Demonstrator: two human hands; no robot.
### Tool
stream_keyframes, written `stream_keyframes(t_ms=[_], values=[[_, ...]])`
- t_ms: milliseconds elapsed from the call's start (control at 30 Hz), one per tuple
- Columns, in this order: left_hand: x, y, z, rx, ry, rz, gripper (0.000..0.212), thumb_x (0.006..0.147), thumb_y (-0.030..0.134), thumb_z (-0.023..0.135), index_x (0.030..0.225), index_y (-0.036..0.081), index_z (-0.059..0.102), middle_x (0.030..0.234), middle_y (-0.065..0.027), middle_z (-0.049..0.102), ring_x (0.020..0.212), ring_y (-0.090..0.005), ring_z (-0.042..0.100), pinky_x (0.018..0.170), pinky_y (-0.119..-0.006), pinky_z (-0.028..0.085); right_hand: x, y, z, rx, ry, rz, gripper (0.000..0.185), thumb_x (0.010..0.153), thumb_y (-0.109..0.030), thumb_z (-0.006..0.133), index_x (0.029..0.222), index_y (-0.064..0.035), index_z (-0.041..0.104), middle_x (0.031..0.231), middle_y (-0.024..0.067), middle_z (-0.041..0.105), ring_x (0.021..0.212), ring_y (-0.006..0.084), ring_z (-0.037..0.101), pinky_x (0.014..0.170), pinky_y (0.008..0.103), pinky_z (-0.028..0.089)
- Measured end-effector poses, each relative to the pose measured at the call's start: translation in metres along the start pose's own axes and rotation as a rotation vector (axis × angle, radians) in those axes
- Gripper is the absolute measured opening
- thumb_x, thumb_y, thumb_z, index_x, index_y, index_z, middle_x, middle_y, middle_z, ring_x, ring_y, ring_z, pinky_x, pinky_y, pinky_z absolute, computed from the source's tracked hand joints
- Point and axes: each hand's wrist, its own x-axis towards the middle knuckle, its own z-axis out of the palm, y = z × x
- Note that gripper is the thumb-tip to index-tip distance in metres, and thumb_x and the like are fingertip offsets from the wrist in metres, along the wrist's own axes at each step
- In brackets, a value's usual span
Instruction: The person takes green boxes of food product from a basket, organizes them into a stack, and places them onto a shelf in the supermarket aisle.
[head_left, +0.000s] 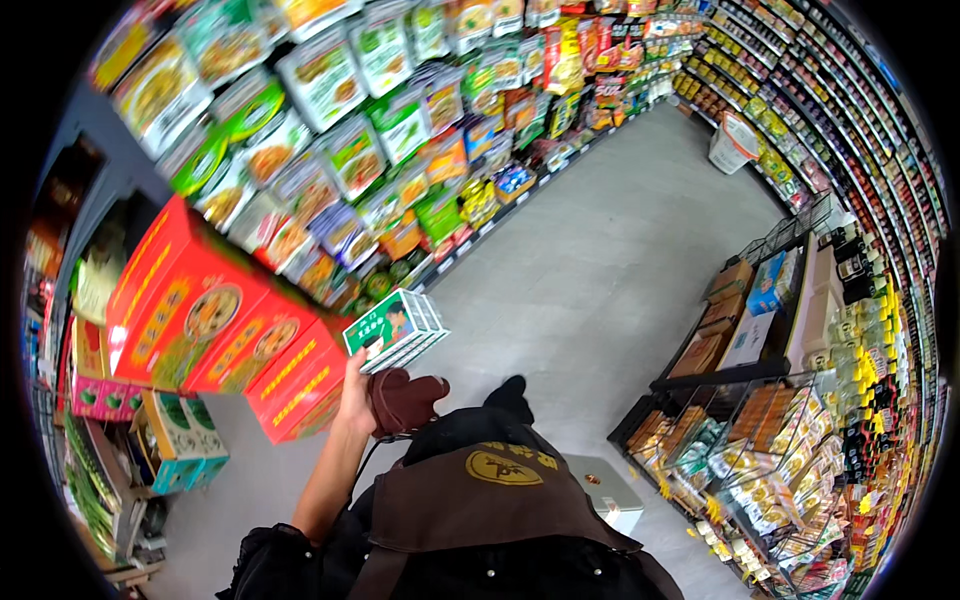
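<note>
My left hand (358, 390) grips a block of green-and-white printed cartons (394, 330), with the thumb on the near side and the other fingers mostly hidden. The block is held out in front of me, near the stacked red cartons. Just below it, beside my wrist, is a maroon soft-looking item (405, 401) with a dark cord; what it is cannot be made out. My right hand is out of view. A brown apron (465, 495) with a yellow emblem covers my front, and one dark shoe (511, 397) shows beyond it.
Red cartons (225, 315) are stacked at the left, below a shelf wall of hanging food packets (360, 142). To the right stand a display rack (795, 322) and wire baskets (757, 435) of packets. A white basket (733, 144) is on the grey floor (570, 255); a metallic box (607, 491) sits beside me.
</note>
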Motion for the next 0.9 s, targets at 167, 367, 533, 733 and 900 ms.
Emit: stream_keyframes(t_ms=[167,367,533,733,900], values=[[0.084,0.023,0.098,-0.005,-0.059,0.045,0.060,0.079,0.053,0.049,0.118,0.008,0.047,0.103,-0.0101,0.057,0.091,-0.0231,0.055,0.082,-0.038,0.046,0.032,-0.005,0.085,0.077,0.034,-0.012,0.056,0.091,-0.044,0.025,0.119,0.0001,0.047,0.113,0.0151,0.054,0.099,0.0303,0.054,0.086,0.0388,0.045],[0.210,0.029,0.185,0.001,-0.163,-0.043,0.055,0.080,0.049,0.050,0.116,0.008,0.049,0.108,-0.0102,0.057,0.095,-0.0235,0.054,0.085,-0.039,0.045,0.068,-0.011,0.152,0.191,0.117,-0.057,0.057,0.090,-0.044,0.026,0.119,0.0003,0.047,0.113,0.0151,0.054,0.099,0.0303,0.054,0.086,0.0387,0.045],[0.319,0.026,0.270,0.024,-0.232,-0.117,0.053,0.080,0.049,0.050,0.115,0.009,0.050,0.106,-0.0087,0.058,0.092,-0.0219,0.055,0.082,-0.039,0.046,0.104,-0.018,0.237,0.274,0.130,-0.092,0.057,0.090,-0.044,0.026,0.119,0.0004,0.047,0.113,0.0151,0.054,0.098,0.0303,0.055,0.086,0.0386,0.045],[0.470,0.025,0.376,0.067,-0.294,-0.168,0.056,0.078,0.052,0.051,0.112,0.008,0.053,0.101,-0.0112,0.060,0.090,-0.0259,0.057,0.082,-0.040,0.046,0.137,-0.037,0.336,0.333,0.246,-0.135,0.058,0.090,-0.045,0.026,0.118,0.0009,0.047,0.113,0.0152,0.054,0.098,0.0303,0.054,0.086,0.0385,0.045],[0.550,0.031,0.491,0.155,-0.433,-0.220,0.048,0.081,0.044,0.051,0.115,0.011,0.051,0.105,-0.0080,0.058,0.087,-0.0210,0.057,0.078,-0.038,0.048,0.162,-0.058,0.414,0.380,0.345,-0.159,0.059,0.090,-0.046,0.026,0.118,0.0014,0.047,0.113,0.0154,0.054,0.099,0.0304,0.054,0.086,0.0384,0.044]])
